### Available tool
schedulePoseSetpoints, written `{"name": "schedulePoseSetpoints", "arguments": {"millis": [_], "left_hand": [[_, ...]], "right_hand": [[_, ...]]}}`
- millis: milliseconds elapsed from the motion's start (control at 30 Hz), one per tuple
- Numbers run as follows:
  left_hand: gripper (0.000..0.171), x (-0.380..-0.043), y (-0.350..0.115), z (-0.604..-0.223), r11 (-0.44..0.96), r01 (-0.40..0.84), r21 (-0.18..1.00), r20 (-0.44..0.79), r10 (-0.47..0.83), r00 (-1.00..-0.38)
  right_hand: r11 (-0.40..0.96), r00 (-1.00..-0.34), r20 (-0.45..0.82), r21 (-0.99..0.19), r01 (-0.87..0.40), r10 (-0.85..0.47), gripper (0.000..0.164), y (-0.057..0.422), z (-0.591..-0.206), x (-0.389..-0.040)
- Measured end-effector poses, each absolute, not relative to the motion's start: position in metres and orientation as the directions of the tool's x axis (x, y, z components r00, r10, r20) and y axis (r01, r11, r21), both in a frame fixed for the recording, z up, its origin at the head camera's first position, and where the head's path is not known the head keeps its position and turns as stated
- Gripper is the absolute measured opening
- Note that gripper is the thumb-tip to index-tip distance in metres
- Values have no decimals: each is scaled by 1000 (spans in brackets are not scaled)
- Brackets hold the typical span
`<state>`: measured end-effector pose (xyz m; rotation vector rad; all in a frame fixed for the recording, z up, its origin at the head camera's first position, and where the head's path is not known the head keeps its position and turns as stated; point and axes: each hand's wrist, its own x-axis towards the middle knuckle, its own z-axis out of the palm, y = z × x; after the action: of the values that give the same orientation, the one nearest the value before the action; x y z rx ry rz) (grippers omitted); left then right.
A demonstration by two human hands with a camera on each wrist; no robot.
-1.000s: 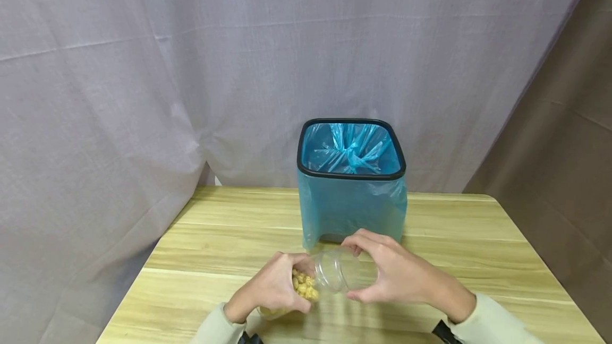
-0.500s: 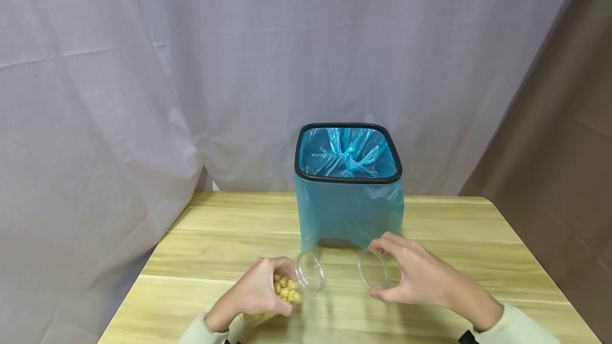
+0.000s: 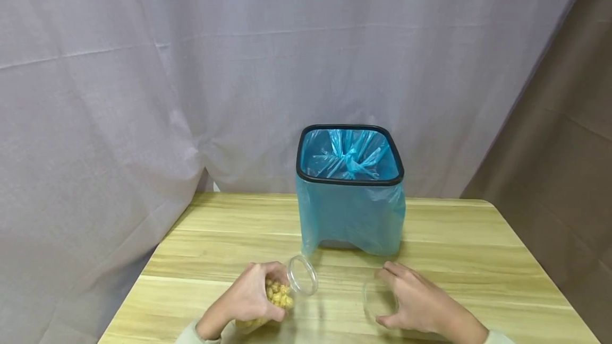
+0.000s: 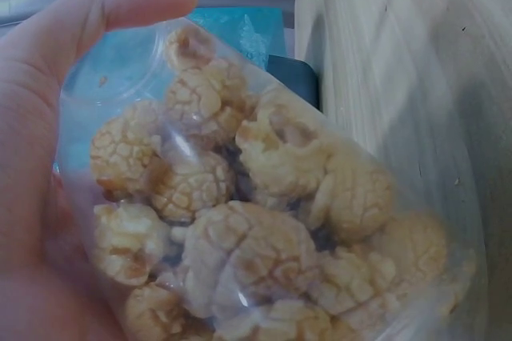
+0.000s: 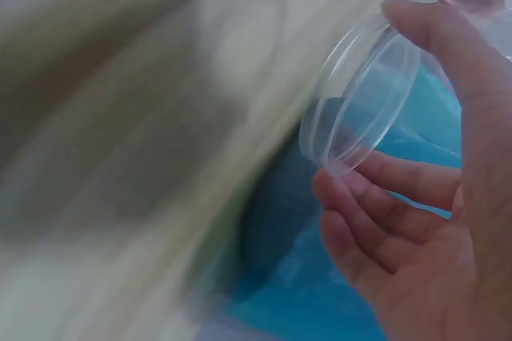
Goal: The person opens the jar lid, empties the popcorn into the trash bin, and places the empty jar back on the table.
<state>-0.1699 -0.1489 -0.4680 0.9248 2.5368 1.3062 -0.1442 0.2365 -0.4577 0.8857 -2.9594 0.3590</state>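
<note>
My left hand grips a clear plastic jar tilted with its open mouth toward the right. Popcorn fills the lower part of the jar; the left wrist view shows the round, cracked-looking popcorn pieces up close through the wall. To the right, my right hand holds a clear round lid by its edge, apart from the jar and low over the table. In the right wrist view the thumb and fingertips pinch the rim of the lid.
A bin with a black rim and a blue bag liner stands behind the hands on the wooden table. A grey curtain hangs behind, and a brown curtain on the right.
The right hand has drawn the lid off to the right of the jar's mouth, then lowered it toward the table. The left hand has moved slightly left and down with the jar.
</note>
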Motion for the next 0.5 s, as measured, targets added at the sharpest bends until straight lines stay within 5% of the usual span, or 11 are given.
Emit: {"name": "schedulePoseSetpoints", "arguments": {"millis": [267,500], "left_hand": [[49,-171,-150,-468,421,471,776,163,586,-793],[47,-169,-151,-470,425,454,783,154,575,-804]], "right_hand": [[837,-861,14,-226,-498,-508,63,238,-481,-145],[830,-851,-4,-225,-510,-524,65,239,-492,-147]]}}
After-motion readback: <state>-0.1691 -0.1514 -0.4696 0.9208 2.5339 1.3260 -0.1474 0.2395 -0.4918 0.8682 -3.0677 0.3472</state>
